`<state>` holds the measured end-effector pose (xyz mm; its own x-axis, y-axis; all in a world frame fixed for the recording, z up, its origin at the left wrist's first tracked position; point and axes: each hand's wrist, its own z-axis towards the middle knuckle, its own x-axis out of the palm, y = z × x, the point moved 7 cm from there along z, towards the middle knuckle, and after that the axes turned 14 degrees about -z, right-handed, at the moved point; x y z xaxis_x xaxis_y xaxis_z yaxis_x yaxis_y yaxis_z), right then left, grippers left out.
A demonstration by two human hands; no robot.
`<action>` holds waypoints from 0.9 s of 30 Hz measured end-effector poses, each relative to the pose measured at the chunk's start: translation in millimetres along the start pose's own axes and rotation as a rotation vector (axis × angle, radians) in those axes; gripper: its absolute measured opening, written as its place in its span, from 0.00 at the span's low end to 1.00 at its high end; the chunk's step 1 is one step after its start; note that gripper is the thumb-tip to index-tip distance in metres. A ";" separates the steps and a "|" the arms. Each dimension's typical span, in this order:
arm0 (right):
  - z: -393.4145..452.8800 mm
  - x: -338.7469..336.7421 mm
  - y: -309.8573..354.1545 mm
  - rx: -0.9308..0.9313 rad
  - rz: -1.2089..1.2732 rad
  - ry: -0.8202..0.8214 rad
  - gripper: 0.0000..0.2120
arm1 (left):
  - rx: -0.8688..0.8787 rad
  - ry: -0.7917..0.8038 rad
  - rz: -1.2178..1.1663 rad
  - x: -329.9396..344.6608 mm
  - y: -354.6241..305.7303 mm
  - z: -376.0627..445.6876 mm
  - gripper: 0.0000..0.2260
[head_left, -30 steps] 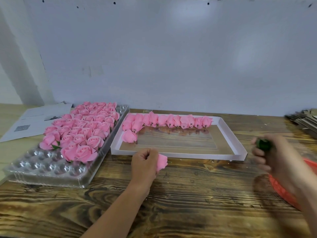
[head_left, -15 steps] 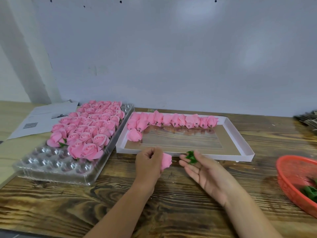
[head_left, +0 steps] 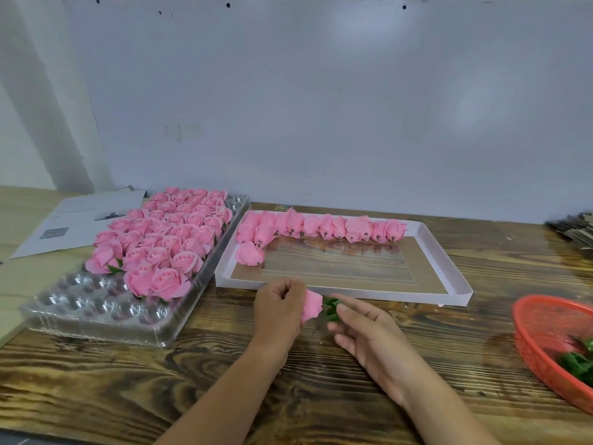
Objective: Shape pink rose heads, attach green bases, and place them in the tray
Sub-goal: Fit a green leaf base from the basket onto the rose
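So this looks like the attach step: the left hand point(head_left: 279, 308) is curled around a soft pink rose head point(head_left: 313, 305) just over the wooden table, in front of the white cardboard tray, and the right hand point(head_left: 369, 329) pinches a small green plastic base point(head_left: 331, 309) right against its bottom end. Next it probably needs pushing on straight, then over to the clear plastic blister tray point(head_left: 96, 303) on the left, which has empty cups

Glossy clear plastic tray point(head_left: 96, 319), rough wooden table point(head_left: 192, 396)

Pink rose head point(head_left: 313, 305) touching green base point(head_left: 331, 308).
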<state>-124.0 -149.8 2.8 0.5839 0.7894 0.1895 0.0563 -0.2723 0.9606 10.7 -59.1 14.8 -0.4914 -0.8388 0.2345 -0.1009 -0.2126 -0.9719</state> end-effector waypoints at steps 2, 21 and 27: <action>-1.3 1.3 0.7 -0.030 -0.012 0.005 0.16 | 0.013 -0.008 0.010 -0.8 -0.9 -0.1 0.16; -9.3 6.8 13.9 -0.261 -0.222 -0.148 0.10 | -0.084 0.073 -0.038 4.8 4.6 -4.1 0.17; -9.5 3.2 17.1 -0.327 -0.345 -0.187 0.12 | -0.134 0.097 -0.098 7.5 2.2 -7.1 0.16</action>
<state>-128.8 -146.7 21.7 0.7127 0.6828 -0.1610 0.0329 0.1967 0.9799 0.6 -62.2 14.3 -0.5541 -0.7636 0.3313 -0.2631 -0.2170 -0.9401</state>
